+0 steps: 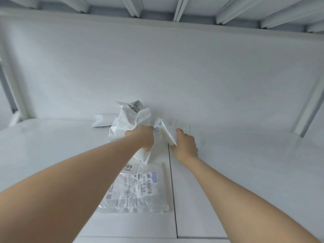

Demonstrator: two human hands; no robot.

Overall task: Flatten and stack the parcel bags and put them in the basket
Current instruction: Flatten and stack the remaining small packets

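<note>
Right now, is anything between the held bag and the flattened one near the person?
Nothing visible. Both the left hand and the right hand grip the white parcel bag; only bare table separates it from the flattened bag. No basket is in view.

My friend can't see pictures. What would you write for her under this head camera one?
Two bare hands, left hand and right hand, hold a crumpled white parcel bag above a white table. A flattened bag with a shipping label lies nearer the person, and more crumpled bags sit behind by the wall.
</note>
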